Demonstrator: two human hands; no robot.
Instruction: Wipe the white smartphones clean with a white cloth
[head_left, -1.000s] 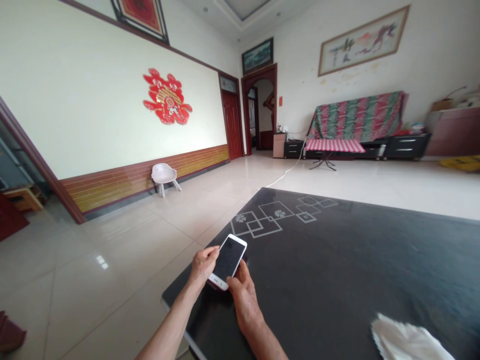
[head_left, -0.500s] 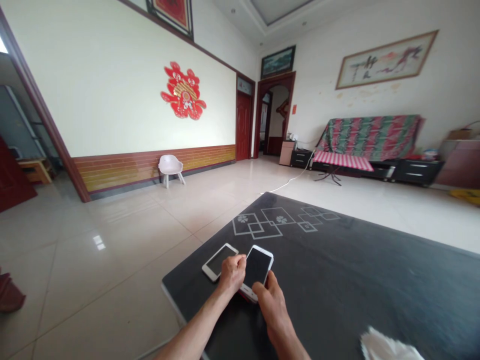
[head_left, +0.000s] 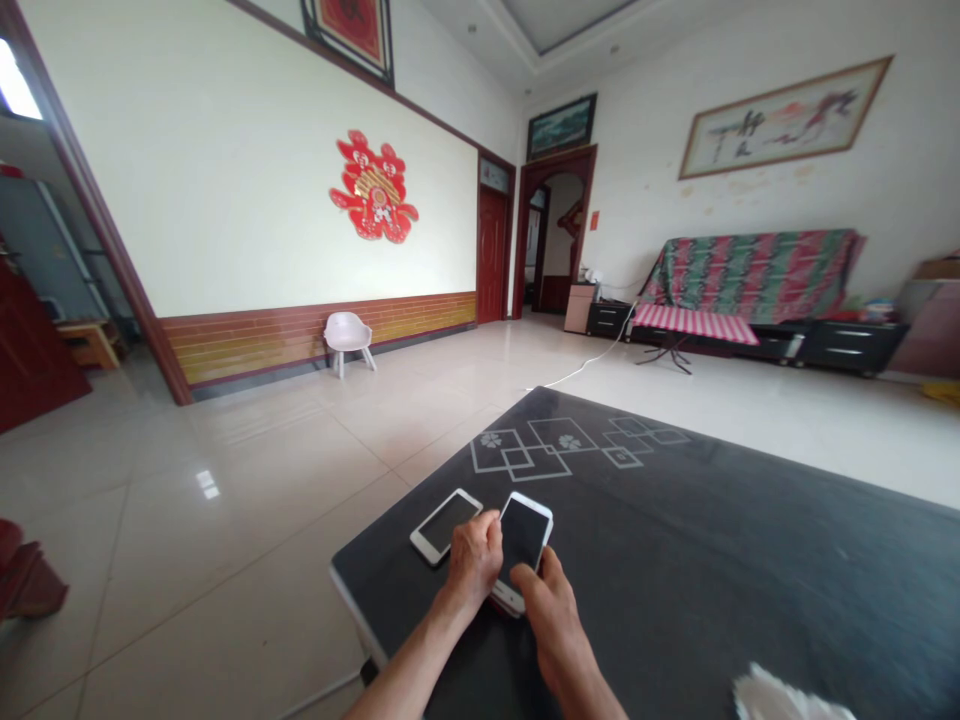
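Here, a white phone (head_left: 525, 532) is held two-handed over the table (head_left: 712, 560), inward of its left edge.
The left hand (head_left: 476, 558) curls at the phone's left side; the right hand (head_left: 551, 602) clasps the right side, thumb over the lower front. Fingers underneath are hidden; the left hand partly covers a second phone (head_left: 444, 526) on the table. The held phone's long axis runs forward, top end toward the table's far corner.

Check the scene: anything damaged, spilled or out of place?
Yellowish patches mark the white wall below the framed picture, perhaps stains or peeling paint. The held phone shows no visible damage.
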